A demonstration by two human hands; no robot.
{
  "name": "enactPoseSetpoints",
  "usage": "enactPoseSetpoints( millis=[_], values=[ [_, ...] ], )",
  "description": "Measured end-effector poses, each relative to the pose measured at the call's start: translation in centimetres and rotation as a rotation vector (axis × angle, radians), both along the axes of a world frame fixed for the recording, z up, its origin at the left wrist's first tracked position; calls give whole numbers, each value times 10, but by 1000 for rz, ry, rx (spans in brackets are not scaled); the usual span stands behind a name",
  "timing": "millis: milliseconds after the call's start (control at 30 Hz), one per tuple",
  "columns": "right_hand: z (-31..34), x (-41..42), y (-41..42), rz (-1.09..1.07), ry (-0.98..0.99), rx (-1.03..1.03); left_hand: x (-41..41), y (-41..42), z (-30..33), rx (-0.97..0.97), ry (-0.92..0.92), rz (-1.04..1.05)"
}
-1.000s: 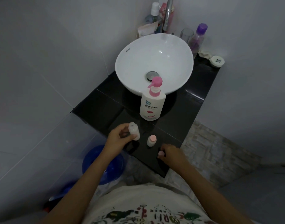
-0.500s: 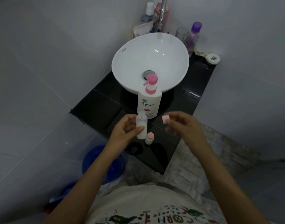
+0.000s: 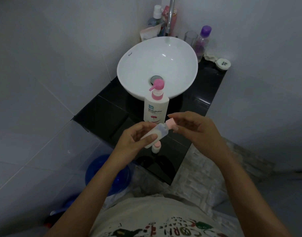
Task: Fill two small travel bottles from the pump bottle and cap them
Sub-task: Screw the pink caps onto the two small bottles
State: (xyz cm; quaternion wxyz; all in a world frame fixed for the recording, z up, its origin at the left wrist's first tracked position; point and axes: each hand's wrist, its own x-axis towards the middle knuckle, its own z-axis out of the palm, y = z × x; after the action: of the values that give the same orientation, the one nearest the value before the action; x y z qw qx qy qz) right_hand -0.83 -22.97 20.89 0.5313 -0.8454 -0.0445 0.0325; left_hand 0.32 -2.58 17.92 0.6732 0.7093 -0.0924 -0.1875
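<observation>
My left hand (image 3: 135, 139) grips a small translucent travel bottle (image 3: 157, 134), tilted with its neck toward the right, above the black counter (image 3: 102, 117). My right hand (image 3: 196, 128) pinches a pink cap (image 3: 171, 124) that sits at the bottle's neck. A second small travel bottle (image 3: 156, 147) with a pink cap stands on the counter just below the held one, partly hidden by it. The white pump bottle (image 3: 155, 106) with a pink pump stands upright behind both hands, in front of the basin.
A white round basin (image 3: 157, 65) fills the back of the counter, with a tap (image 3: 170, 16) behind it. Bottles, a glass (image 3: 190, 38) and a small white jar (image 3: 223, 63) stand at the back right. A blue bucket (image 3: 104, 173) sits on the floor below left.
My right hand picked the pink cap off the counter's front edge and brought it to the neck of the bottle. My left hand lifted and tilted that bottle.
</observation>
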Motion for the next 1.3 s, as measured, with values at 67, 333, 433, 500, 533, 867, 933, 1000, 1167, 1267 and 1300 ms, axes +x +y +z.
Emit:
enactPoseSetpoints(
  millis=[67,333,433,500,533,867,933,1000,1167,1267,1300],
  values=[
    [2,0,-2,50,-12,-70,0,-1,1,12,-4,2],
    [2,-3,-2,-47,104,-136,-2,-5,8,38,-34,-8],
    [4,-5,-8,-19,111,-33,-1,-7,11,36,-24,-6],
    [4,-6,-14,30,99,17,0,-8,12,37,-24,-8],
    [3,-7,-15,35,94,27,0,-8,12,40,-24,-11],
    [2,-15,-14,-13,100,42,0,-12,12,39,23,-31],
    [1,-16,-12,-62,110,-11,0,-12,13,41,18,-35],
    [3,-16,-8,-114,127,-49,-1,-13,15,37,17,-40],
    [4,-17,-11,-27,112,45,-4,-14,17,13,25,-37],
    [3,-17,-6,-105,125,-13,-6,-14,18,3,34,-38],
    [3,-18,-5,-116,123,-21,-6,-14,18,1,34,-38]
  ],
)
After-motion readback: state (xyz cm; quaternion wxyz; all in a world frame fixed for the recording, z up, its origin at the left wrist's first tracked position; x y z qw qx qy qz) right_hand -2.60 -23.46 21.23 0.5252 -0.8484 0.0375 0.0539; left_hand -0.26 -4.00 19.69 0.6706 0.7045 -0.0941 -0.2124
